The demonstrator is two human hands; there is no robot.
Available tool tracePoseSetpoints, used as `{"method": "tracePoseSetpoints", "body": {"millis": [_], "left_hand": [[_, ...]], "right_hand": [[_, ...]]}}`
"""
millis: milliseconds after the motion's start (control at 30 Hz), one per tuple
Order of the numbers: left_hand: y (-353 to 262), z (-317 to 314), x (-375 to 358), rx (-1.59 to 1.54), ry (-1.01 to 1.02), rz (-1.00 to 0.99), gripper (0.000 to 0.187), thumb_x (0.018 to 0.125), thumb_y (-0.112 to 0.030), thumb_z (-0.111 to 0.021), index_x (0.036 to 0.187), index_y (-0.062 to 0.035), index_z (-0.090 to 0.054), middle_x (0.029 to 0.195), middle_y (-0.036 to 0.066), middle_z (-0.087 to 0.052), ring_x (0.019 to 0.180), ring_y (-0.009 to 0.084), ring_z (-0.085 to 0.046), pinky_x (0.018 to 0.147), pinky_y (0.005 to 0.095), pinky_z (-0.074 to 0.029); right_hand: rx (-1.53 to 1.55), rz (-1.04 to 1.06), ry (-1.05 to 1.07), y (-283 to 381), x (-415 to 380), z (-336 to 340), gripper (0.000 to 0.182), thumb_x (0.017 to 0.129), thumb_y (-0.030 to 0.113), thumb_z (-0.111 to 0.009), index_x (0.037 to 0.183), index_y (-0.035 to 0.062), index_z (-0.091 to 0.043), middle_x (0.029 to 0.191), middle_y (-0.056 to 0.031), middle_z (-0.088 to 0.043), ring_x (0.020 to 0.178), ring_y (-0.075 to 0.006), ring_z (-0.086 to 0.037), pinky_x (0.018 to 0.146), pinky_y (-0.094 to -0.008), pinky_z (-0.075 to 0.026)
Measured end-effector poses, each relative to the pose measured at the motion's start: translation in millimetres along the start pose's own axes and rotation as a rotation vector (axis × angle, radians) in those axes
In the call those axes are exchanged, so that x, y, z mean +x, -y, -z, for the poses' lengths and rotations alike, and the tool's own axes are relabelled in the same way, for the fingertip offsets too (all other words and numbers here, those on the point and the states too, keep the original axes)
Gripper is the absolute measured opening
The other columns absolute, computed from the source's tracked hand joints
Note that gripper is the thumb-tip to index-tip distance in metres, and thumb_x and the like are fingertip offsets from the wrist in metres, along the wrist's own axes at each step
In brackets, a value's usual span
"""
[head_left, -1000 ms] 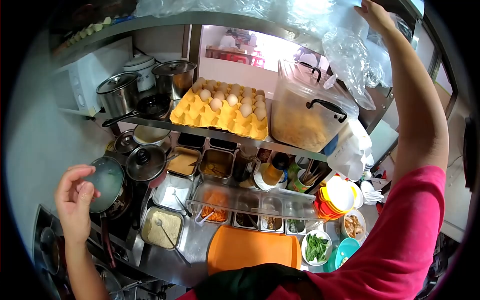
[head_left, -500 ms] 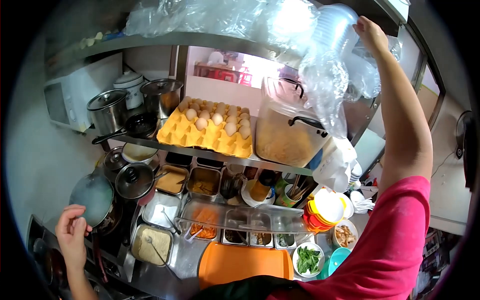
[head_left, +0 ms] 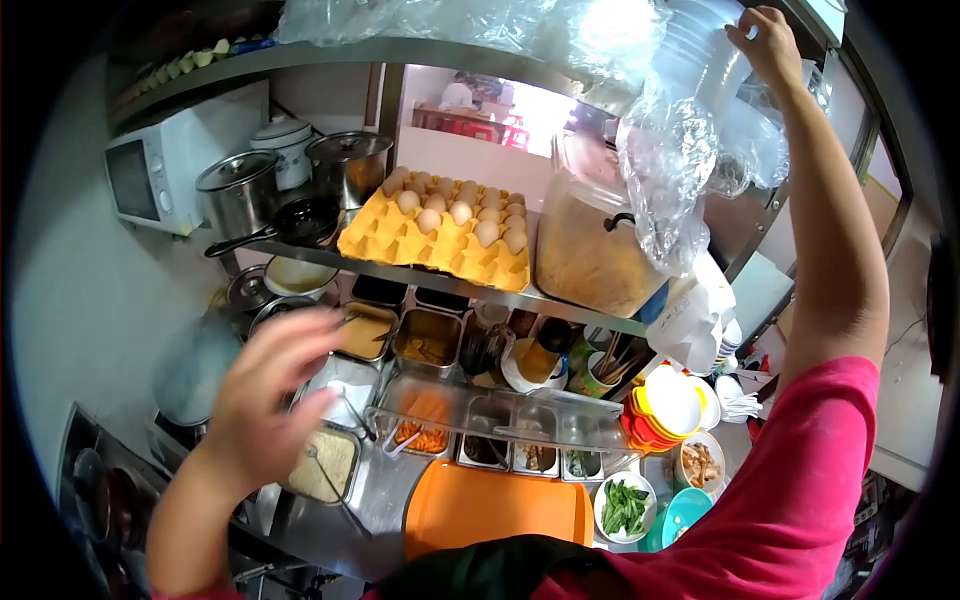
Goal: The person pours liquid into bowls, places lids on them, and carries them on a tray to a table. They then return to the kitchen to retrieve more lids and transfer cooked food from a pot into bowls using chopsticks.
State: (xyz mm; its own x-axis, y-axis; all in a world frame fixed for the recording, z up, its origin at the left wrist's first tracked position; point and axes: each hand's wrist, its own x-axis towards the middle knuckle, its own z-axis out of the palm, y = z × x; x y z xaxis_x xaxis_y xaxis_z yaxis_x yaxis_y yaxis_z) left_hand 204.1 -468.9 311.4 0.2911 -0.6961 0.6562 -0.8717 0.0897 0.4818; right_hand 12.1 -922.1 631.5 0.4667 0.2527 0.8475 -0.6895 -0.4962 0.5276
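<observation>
Running beneath a metal shelf (head_left: 620,321), the steel counter (head_left: 384,490) holds a rounded orange tray (head_left: 500,505); a bright opening (head_left: 545,100) shows red stools (head_left: 473,129) beyond. A stack of clear plastic containers (head_left: 700,45) lies overhead in a crinkled transparent bag (head_left: 665,185). The right hand (head_left: 768,48) has its fingers curled at the stack's edge; whether they clamp it, I cannot tell. The left hand (head_left: 265,395), blurred, its thumb and fingers apart, has moved inward from the far-left pan, and the bag now hangs farther across the clear lidded bin (head_left: 590,245).
</observation>
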Motion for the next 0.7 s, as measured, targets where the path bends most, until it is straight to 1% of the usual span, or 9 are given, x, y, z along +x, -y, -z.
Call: {"method": "tracePoseSetpoints", "body": {"millis": [100, 167, 233, 300, 367, 433, 500, 567, 700], "left_hand": [[-36, -39, 92, 0.165, 0.006, -0.575, 0.040, 0.070, -0.009, -0.062, 0.107, -0.0029, -0.050, 0.113, 0.015, -0.049, 0.100, 0.0302, -0.049, 0.087, 0.0357, -0.039], [-51, -71, 162, 0.247, -0.244, -0.827, 0.038, 0.073, -0.014, -0.060, 0.108, -0.0038, -0.050, 0.111, 0.014, -0.050, 0.100, 0.0288, -0.049, 0.089, 0.0366, -0.038], [-78, -85, 230, 0.244, -0.341, -0.862, 0.035, 0.076, -0.018, -0.057, 0.107, -0.0042, -0.050, 0.111, 0.014, -0.050, 0.104, 0.0276, -0.047, 0.090, 0.0359, -0.037], [-105, -89, 273, 0.271, -0.351, -0.727, 0.037, 0.076, -0.019, -0.057, 0.108, -0.0038, -0.049, 0.113, 0.013, -0.049, 0.106, 0.0278, -0.045, 0.091, 0.0350, -0.037], [-123, -96, 312, 0.342, -0.331, -0.610, 0.043, 0.076, -0.024, -0.058, 0.112, -0.0034, -0.047, 0.115, 0.013, -0.048, 0.108, 0.0288, -0.044, 0.092, 0.0356, -0.036], [-135, -104, 345, 0.406, -0.292, -0.564, 0.050, 0.074, -0.029, -0.060, 0.114, -0.0031, -0.046, 0.119, 0.013, -0.045, 0.109, 0.0299, -0.044, 0.094, 0.0362, -0.035], [-127, -121, 386, 0.495, -0.453, -0.757, 0.056, 0.073, -0.033, -0.062, 0.117, -0.0034, -0.043, 0.121, 0.017, -0.042, 0.110, 0.0305, -0.043, 0.093, 0.0350, -0.035], [-144, -113, 396, 0.630, -0.134, -0.543, 0.074, 0.072, -0.036, -0.063, 0.129, -0.0041, -0.028, 0.134, 0.014, -0.028, 0.125, 0.0299, -0.023, 0.104, 0.0338, -0.020], [-157, -108, 392, 0.481, 0.018, -0.648, 0.061, 0.065, -0.028, -0.067, 0.114, 0.0011, -0.045, 0.114, 0.023, -0.048, 0.105, 0.0323, -0.047, 0.090, 0.0344, -0.039]], "right_hand": [[0.251, -0.180, 0.033, -2, 3, 1, 0.043, 0.060, 0.025, -0.071, 0.094, 0.0039, -0.054, 0.108, -0.0199, -0.045, 0.103, -0.0371, -0.043, 0.083, -0.0399, -0.041], [0.104, 0.139, -0.117, -67, 7, -63, 0.031, 0.071, 0.031, -0.065, 0.082, 0.0027, -0.056, 0.094, -0.0094, -0.057, 0.082, -0.0223, -0.056, 0.071, -0.0323, -0.043], [0.415, -0.227, 0.331, -19, 8, -15, 0.032, 0.069, 0.028, -0.067, 0.082, 0.0007, -0.057, 0.069, -0.0047, -0.055, 0.064, -0.0124, -0.050, 0.061, -0.0271, -0.042], [0.336, -0.201, 0.393, -26, 17, -18, 0.035, 0.063, 0.030, -0.068, 0.078, 0.0009, -0.055, 0.066, -0.0069, -0.055, 0.062, -0.0137, -0.051, 0.058, -0.0284, -0.042], [0.189, 0.018, -0.028, -26, 8, -23, 0.031, 0.067, 0.032, -0.063, 0.079, 0.0053, -0.053, 0.063, -0.0084, -0.058, 0.061, -0.0216, -0.057, 0.062, -0.0321, -0.044], [0.346, -0.376, 0.319, 19, 7, 39, 0.065, 0.057, 0.029, -0.072, 0.110, 0.0048, -0.044, 0.108, -0.0233, -0.043, 0.103, -0.0371, -0.043, 0.086, -0.0396, -0.040], [0.316, -0.339, 0.282, 22, 4, 37, 0.081, 0.056, 0.032, -0.072, 0.121, 0.0047, -0.031, 0.110, -0.0258, -0.041, 0.103, -0.0383, -0.043, 0.087, -0.0396, -0.040], [0.280, -0.317, 0.146, 33, -7, 45, 0.077, 0.059, 0.030, -0.071, 0.120, 0.0047, -0.031, 0.111, -0.0245, -0.041, 0.104, -0.0380, -0.044, 0.087, -0.0405, -0.039], [0.238, -0.382, 0.255, 29, -13, 53, 0.056, 0.063, 0.029, -0.067, 0.108, 0.0059, -0.043, 0.111, -0.0198, -0.043, 0.102, -0.0365, -0.046, 0.083, -0.0418, -0.041]]}}
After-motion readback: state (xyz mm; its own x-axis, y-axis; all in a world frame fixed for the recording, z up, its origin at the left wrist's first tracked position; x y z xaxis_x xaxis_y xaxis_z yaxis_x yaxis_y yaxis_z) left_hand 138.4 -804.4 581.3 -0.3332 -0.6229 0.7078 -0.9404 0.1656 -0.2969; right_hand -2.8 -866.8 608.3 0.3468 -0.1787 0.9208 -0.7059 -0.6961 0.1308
